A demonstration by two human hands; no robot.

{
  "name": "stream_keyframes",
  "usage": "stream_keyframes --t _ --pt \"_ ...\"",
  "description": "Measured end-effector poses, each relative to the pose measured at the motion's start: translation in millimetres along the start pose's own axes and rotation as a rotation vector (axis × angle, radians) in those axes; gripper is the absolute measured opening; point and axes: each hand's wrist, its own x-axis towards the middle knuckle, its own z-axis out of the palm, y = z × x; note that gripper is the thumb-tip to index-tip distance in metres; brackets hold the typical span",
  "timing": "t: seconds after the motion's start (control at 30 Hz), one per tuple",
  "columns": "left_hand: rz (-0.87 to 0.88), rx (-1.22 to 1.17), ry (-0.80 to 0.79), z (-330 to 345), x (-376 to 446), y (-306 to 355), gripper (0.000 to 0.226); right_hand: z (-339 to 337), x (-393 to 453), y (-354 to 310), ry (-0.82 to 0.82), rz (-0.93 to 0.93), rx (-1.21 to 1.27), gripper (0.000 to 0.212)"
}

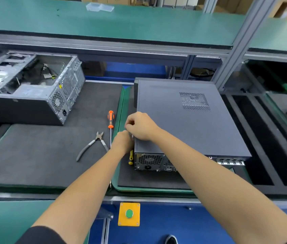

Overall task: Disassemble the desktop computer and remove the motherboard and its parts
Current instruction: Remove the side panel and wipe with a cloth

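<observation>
1. Closed computer case (188, 118) lies flat on a dark foam mat (149, 180) w/ green edging, centre-right of the bench; side panel faces up, vent grille (194, 102) toward its far right, rear ports & fan grille face the person.
2. Both hands meet at the case's near-left top edge.
3. Right hand (140, 126) rests on that corner of the panel, fingers curled & bunched at the edge as if pinching sth small; what it has hold of can't be told.
4. Left hand (122, 142) sits just below & left of the right, against the case's left side, fingers curled inward; a thin silvery bit shows betw. the two hands, but whether the left grips it can't be told.
5. Yellow-handled tool (130, 157) lies beside the case's near-left corner, just under the left wrist, partly hidden.
6. Orange-handled screwdriver (110, 125) lies on the neighbouring grey mat (33, 155), left of the case, handle away from the person.
7. Wire cutters (93, 145) w/ grey handles lie near it, further left, jaws pointing away.
8. 2nd case (28, 88), open & mostly stripped, lies at far left on the same grey mat, loose cables inside.
9. Yellow box w/ green button (129, 213) is on the bench's blue front, below the hands.
10. Clear plastic tray (100, 7) sits on the green upper shelf.
</observation>
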Motion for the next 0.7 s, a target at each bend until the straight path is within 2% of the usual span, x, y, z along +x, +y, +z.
stream_keyframes --t 0.07,0.13,0.23,0.33,0.4,0.47,0.57,0.67,0.7 --pt "0.068 0.039 0.039 -12.6 -12.0 6.9 0.024 -3.8 -7.3 -1.0 0.022 0.007 0.047 0.020" --pt "0.225 0.015 0.165 -24.1 -20.8 15.4 0.021 -10.3 -18.5 0.3 0.047 0.020 0.058 0.019" --pt "0.298 -0.088 0.343 -34.7 -34.7 33.0 0.021 -26.0 -37.5 10.5 0.123 0.056 0.025 0.022" --pt "0.470 0.021 0.414 -32.7 -58.2 59.7 0.025 -45.4 -58.4 28.9 0.176 0.113 -0.047 0.023" --pt "0.585 0.083 0.367 -23.9 -76.5 76.7 0.022 -58.8 -72.3 45.0 0.181 0.142 -0.124 0.021" --pt "0.640 0.150 0.255 -8.9 -90.3 87.4 0.026 -71.1 -88.3 63.6 0.173 0.156 -0.190 0.020" --pt "0.671 0.306 0.108 11.6 -104.6 94.2 0.051 -87.2 -116.0 93.8 0.115 0.161 -0.273 0.027" --pt "0.708 0.526 0.043 28.2 -109.7 89.2 0.093 -94.2 -143.4 120.4 0.047 0.106 -0.377 0.030" --pt "0.706 0.593 0.038 32.3 -109.2 86.3 0.104 -93.9 -150.2 127.3 0.020 0.076 -0.404 0.039"
